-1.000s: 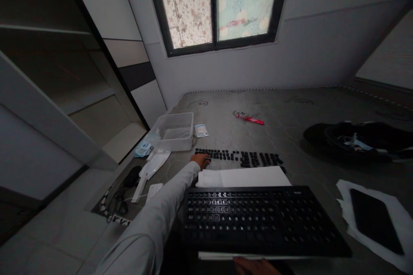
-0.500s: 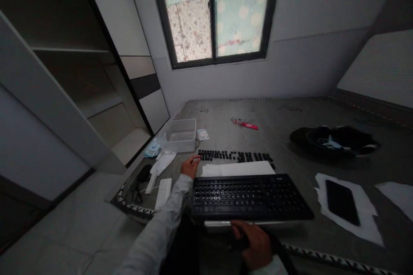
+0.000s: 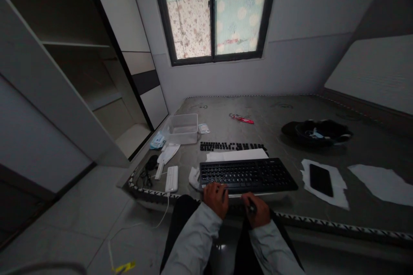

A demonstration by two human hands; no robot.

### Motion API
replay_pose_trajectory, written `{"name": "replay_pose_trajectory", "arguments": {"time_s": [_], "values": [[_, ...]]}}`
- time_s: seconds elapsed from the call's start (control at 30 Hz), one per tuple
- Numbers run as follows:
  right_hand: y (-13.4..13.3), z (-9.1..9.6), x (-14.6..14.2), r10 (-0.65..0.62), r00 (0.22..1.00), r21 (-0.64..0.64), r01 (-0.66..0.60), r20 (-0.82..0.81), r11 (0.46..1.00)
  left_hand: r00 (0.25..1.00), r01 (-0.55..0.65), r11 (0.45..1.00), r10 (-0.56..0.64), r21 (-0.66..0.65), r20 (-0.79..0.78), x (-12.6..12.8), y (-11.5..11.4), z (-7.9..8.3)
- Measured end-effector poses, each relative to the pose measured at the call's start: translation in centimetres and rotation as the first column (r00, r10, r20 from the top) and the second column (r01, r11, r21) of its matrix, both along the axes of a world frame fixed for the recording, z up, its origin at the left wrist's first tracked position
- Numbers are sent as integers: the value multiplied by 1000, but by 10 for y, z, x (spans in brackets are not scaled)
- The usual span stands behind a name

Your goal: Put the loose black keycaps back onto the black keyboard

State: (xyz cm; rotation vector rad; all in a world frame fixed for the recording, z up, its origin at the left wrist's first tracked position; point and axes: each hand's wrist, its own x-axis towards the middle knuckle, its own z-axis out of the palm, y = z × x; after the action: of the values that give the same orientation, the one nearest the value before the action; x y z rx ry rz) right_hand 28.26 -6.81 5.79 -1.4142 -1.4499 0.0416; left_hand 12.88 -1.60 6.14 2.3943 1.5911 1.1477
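A black keyboard [image 3: 248,176] lies in front of me on a low pile of white sheets. My left hand [image 3: 217,200] is at its front left corner, fingers bent over the lowest keys; anything pinched there is too small to make out. Just in front of the keyboard's front edge, my right hand [image 3: 260,211] is closed around a small dark object [image 3: 251,207], mostly hidden by the fingers. Behind the keyboard, loose black keycaps [image 3: 232,146] are laid out in rows beyond a white sheet [image 3: 237,154].
Left are a clear plastic bin [image 3: 182,131], a white power strip [image 3: 172,179], a black cable [image 3: 146,176] and a blue packet [image 3: 158,140]. A red packet [image 3: 242,119] lies farther back. Right are a black cap [image 3: 318,133] and a phone [image 3: 321,179] on white paper.
My left hand has come back from the keycap rows to the keyboard's front left corner. My right hand stays near the front edge, still closed. The view has shifted slightly.
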Motion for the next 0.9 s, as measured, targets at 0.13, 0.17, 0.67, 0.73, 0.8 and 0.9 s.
{"name": "replay_pose_trajectory", "arguments": {"time_s": [0.13,0.17,0.67,0.73,0.8,0.9], "values": [[3,0,5,-24,999,-41,23,-43,999,999,-19,999,20,43,-41,8,3,12],[4,0,6,-22,999,-39,21,-37,999,998,-36,998,38,41,-41,10,6,15],[39,36,-6,49,672,110,50,-739,993,996,-71,995,66,-77,-62,11,31,6],[61,50,-11,85,543,107,10,-836,994,995,-85,993,80,-82,-61,12,32,6],[84,60,-19,110,410,117,-6,-905,993,994,-98,992,94,-84,-54,12,32,6],[111,66,-31,137,317,103,-120,-939,987,996,-84,993,81,-84,-43,11,32,7]]}}
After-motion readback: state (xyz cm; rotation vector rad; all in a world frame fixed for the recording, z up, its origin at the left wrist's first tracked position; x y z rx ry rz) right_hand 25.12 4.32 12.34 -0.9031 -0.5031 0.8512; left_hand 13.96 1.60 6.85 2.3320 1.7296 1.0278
